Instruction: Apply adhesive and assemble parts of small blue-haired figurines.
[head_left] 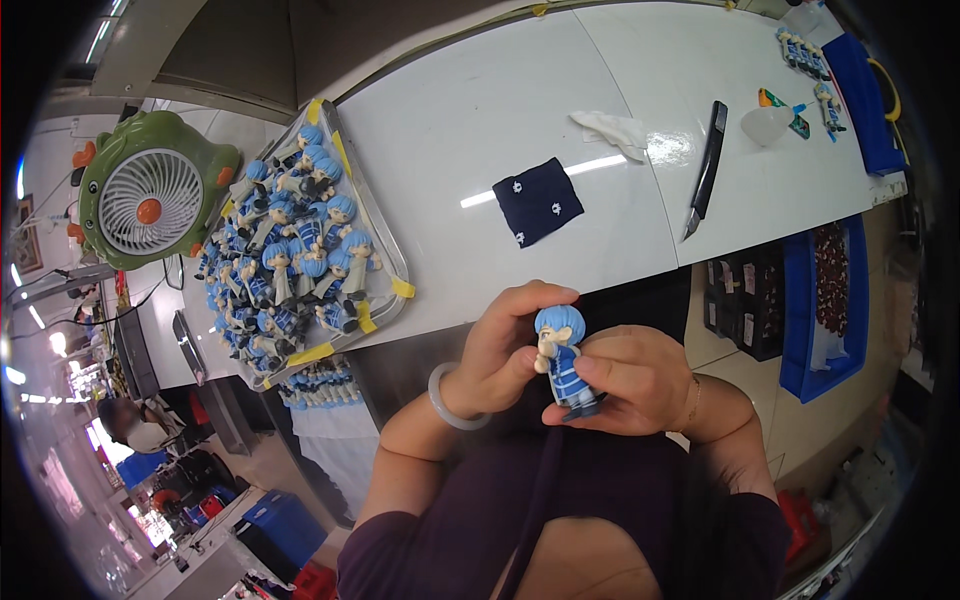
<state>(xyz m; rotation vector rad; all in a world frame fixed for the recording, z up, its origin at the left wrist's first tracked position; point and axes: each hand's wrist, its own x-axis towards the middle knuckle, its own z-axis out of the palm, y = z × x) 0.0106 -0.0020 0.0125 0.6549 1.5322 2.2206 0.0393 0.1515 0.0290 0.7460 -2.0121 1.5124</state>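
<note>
Between my two hands, just off the table's near edge, is a small figurine [566, 372] with light blue hair and a blue outfit with pale stripes. My right hand [640, 380] grips its body from the right, thumb on the front and fingers beneath. At its left side, my left hand [505, 340] has its thumb against the figurine and its forefinger curved behind the head. A dark blue cloth [538, 203] with small white motifs lies flat on the white table [430, 130] beyond my hands. To the left, a metal tray [385, 240] edged with yellow tape is heaped with similar figurines [290, 250].
A black utility knife [708, 170] and a crumpled white tissue [612, 131] lie on the table. Farther right are a translucent bottle [766, 126], a few figurines [803, 54] and a blue bin [862, 105]. A green fan [150, 195] stands beyond the tray.
</note>
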